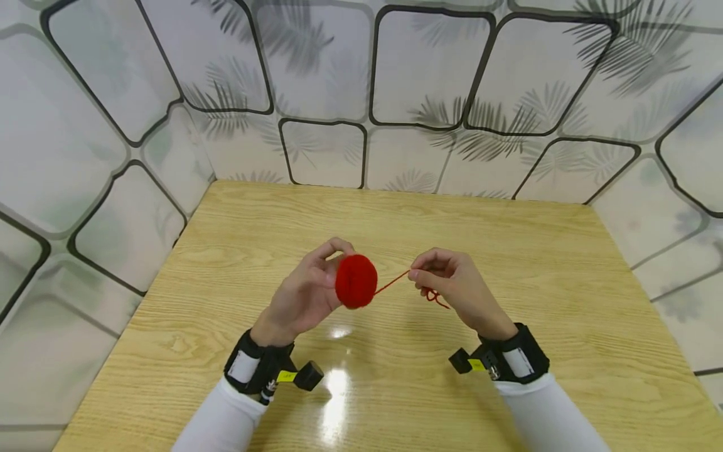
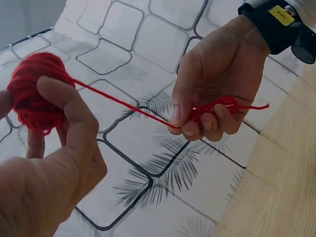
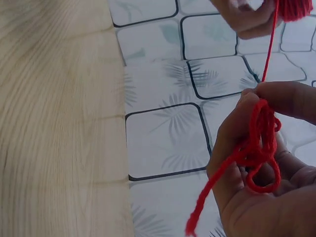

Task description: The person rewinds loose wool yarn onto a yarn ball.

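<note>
My left hand point(image 1: 307, 290) grips a ball of red yarn point(image 1: 356, 281) between thumb and fingers, held up over the table. From the ball a taut strand point(image 2: 126, 104) runs across to my right hand point(image 1: 454, 285), whose thumb and index finger pinch it. In the right wrist view, a small looped bundle of the same yarn point(image 3: 261, 143) lies in the curled right fingers, and its loose end point(image 3: 200, 212) hangs out past the palm. The left wrist view shows the windings on the ball, with my left thumb point(image 2: 57, 91) pressed against it.
Both hands are above a light wooden table point(image 1: 508, 251). Behind it and at the sides stands pale cloth point(image 1: 322, 75) printed with dark outlines and grey leaves. Each wrist wears a black strap point(image 1: 514, 355) with a small camera.
</note>
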Available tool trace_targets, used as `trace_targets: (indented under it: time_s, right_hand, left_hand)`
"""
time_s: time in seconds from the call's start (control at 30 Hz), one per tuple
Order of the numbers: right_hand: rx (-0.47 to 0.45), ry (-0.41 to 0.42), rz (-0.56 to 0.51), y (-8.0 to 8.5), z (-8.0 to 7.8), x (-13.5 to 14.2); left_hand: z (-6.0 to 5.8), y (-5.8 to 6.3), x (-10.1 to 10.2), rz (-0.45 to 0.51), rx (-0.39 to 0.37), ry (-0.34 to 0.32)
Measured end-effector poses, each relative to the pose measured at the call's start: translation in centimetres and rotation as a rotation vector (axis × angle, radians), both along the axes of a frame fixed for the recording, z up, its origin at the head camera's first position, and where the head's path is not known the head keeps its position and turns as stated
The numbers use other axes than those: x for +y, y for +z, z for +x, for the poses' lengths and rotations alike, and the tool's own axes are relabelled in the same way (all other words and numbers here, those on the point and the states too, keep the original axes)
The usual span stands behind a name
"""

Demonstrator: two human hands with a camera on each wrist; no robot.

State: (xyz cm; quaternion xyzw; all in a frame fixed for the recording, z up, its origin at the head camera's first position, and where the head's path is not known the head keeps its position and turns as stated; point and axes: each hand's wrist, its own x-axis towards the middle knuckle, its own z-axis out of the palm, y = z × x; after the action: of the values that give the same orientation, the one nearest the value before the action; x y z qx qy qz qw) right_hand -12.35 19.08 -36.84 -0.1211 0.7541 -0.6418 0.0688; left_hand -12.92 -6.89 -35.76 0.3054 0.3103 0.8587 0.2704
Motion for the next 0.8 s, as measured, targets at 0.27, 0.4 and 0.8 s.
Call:
trace_targets:
  time_s: [0.27,0.4,0.8]
  right_hand:
    - [0.066,-0.039,-0.020,1.8,-0.9,0.7]
    - [0.088,-0.021,-0.055,3.4,-0.5,0.2]
    - [0.212,0.078,-0.017,6.1,3.7,-4.0]
  left_hand:
    - [1.5,0.0,0.9,-0.442,0.431,0.112]
    - [2.2,-0.5,1.8,-0.684,0.549,0.296]
    - [0.9,-1.8,3.5,-0.640,0.495,0.834]
